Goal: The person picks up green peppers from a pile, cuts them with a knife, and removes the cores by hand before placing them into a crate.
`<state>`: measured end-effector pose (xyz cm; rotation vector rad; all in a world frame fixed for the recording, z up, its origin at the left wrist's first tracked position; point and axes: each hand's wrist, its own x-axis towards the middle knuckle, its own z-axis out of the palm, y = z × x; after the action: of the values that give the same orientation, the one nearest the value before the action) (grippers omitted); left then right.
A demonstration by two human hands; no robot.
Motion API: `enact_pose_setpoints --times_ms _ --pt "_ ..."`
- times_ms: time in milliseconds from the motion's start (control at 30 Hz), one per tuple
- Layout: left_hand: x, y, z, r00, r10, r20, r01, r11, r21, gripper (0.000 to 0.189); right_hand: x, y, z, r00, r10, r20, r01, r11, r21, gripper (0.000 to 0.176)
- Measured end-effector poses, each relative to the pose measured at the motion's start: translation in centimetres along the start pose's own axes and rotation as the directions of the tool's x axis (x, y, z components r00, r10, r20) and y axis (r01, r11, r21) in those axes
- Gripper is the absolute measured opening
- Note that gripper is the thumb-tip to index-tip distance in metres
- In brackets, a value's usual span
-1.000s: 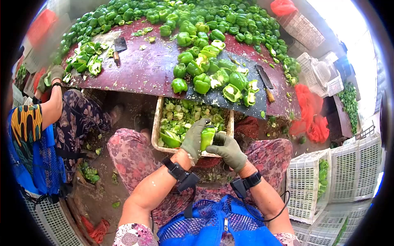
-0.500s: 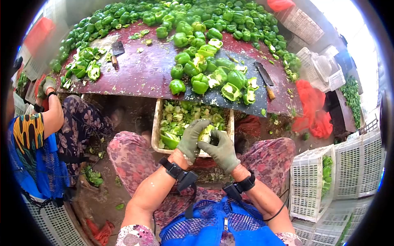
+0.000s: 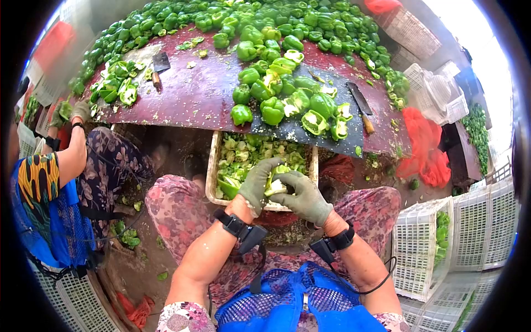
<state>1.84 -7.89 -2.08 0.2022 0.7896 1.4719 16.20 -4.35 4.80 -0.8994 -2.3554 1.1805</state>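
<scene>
Pepper [image 3: 275,188] now pale-side out (earlier green)

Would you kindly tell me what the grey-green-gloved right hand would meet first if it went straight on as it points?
The right hand would likely meet the cut green bell pepper first, perhaps already touching it, with the grey-green-gloved left hand just beyond; depth is hard to judge.
</scene>
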Motion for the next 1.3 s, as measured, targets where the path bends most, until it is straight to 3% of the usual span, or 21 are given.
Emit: enact_pose_setpoints --times_ms 67,133,167,200,233,300,367,433,500,567,633,767,867,900,967,1000,1067,1133,1233,1267,1300 --pt "0.3 0.3 0.1 1.0 -0.008 0.003 0.008 0.996 -0.087 0.023 -0.3 -0.7 0.6 0.975 0.089 -0.202 -0.108 0.991 -0.083 0.039" --pt "0.5 0.2 0.2 0.999 0.009 -0.053 -0.013 0.998 -0.066 0.021 0.4 1.1 0.4 0.922 0.022 -0.387 -0.118 0.967 -0.226 0.039" --pt "0.7 -0.1 0.1 0.998 -0.003 -0.055 -0.009 0.974 -0.225 0.023 0.5 1.7 0.1 0.887 0.001 -0.463 -0.144 0.951 -0.275 0.04" --pt "0.1 0.3 0.9 0.997 0.004 -0.077 -0.021 0.976 -0.216 0.025 0.7 2.6 -0.3 0.85 -0.04 -0.525 -0.159 0.931 -0.33 0.039" --pt "-0.4 1.0 1.7 0.995 0.013 -0.095 -0.032 0.978 -0.206 0.028 0.6 3.1 -1.1 0.858 0.022 -0.514 -0.221 0.918 -0.329 0.041" --pt "-0.4 1.6 1.7 0.994 -0.026 -0.102 0.007 0.982 -0.19 0.033 0.4 3.3 -1.6 0.866 -0.103 -0.489 -0.198 0.827 -0.525 0.044" --pt "0.1 1.0 1.4 0.99 -0.019 -0.137 0.0 0.99 -0.143 0.037 -0.2 2.2 -0.6 0.887 -0.129 -0.444 -0.108 0.876 -0.47 0.044" --pt "1.0 -0.3 0.7 0.979 0.041 -0.198 -0.054 0.997 -0.058 0.041 -0.6 0.6 0.6 0.949 0.116 -0.294 -0.132 0.991 -0.036 0.049" --pt "0.2 -1.4 1.2 0.984 0.092 -0.153 -0.085 0.995 0.053 0.041 -0.1 2.7 2.8 0.947 0.218 -0.235 -0.174 0.966 0.193 0.038" --pt "-0.7 -1.2 1.4 0.984 0.175 -0.035 -0.166 0.969 0.186 0.038 0.5 3.4 2.7 0.925 0.346 -0.155 -0.235 0.844 0.482 0.035" --pt "-0.4 -0.5 1.8 0.99 0.133 0.035 -0.134 0.991 0.005 0.036 0.2 2.0 1.0 0.899 0.434 -0.051 -0.256 0.618 0.743 0.032" --pt "-1.1 0.4 2.7 0.984 -0.02 0.179 0.037 0.995 -0.096 0.037 -0.5 2.4 -0.9 0.916 0.401 0.022 -0.245 0.515 0.822 0.025" --pt "-0.6 0.3 2.7 0.987 0.016 0.158 -0.027 0.997 0.069 0.036 -0.4 3.7 -0.6 0.909 0.31 -0.279 -0.19 0.903 0.386 0.019" --pt "-0.5 0.2 2.7 0.991 0.055 0.126 -0.073 0.987 0.142 0.035 -0.4 3.5 -0.6 0.917 0.164 -0.363 -0.107 0.979 0.172 0.017" --pt "-0.5 0.6 2.8 0.993 0.07 0.094 -0.088 0.975 0.205 0.034 -0.4 2.7 -0.9 0.888 -0.163 -0.431 0.038 0.958 -0.283 0.013" --pt "-0.7 1.1 2.8 0.993 0.074 0.095 -0.096 0.96 0.264 0.034 -0.5 1.9 -1.5 0.913 -0.178 -0.366 0.022 0.92 -0.392 0.014" --pt "-0.9 1.7 3.0 0.991 0.096 0.09 -0.123 0.923 0.364 0.032 -0.6 2.2 -2.1 0.93 -0.222 -0.292 0.034 0.843 -0.536 0.01" --pt "-0.8 1.6 2.9 0.997 0.041 0.072 -0.052 0.986 0.157 0.03 -0.8 3.4 -2.4 0.954 -0.156 -0.256 -0.036 0.788 -0.615 0.016" --pt "-0.8 1.5 2.4 0.995 -0.039 0.092 0.049 0.993 -0.11 0.026 -0.7 5.7 -2.9 0.917 -0.023 -0.399 -0.222 0.801 -0.557 0.025" --pt "-1.0 1.7 2.3 0.993 -0.073 0.088 0.088 0.979 -0.183 0.026 -1.0 6.0 -3.4 0.926 0.188 -0.329 -0.332 0.82 -0.466 0.036" --pt "-1.1 1.8 2.2 0.99 -0.108 0.085 0.127 0.958 -0.255 0.026 -1.0 5.5 -3.4 0.934 0.092 -0.346 -0.251 0.856 -0.451 0.038"
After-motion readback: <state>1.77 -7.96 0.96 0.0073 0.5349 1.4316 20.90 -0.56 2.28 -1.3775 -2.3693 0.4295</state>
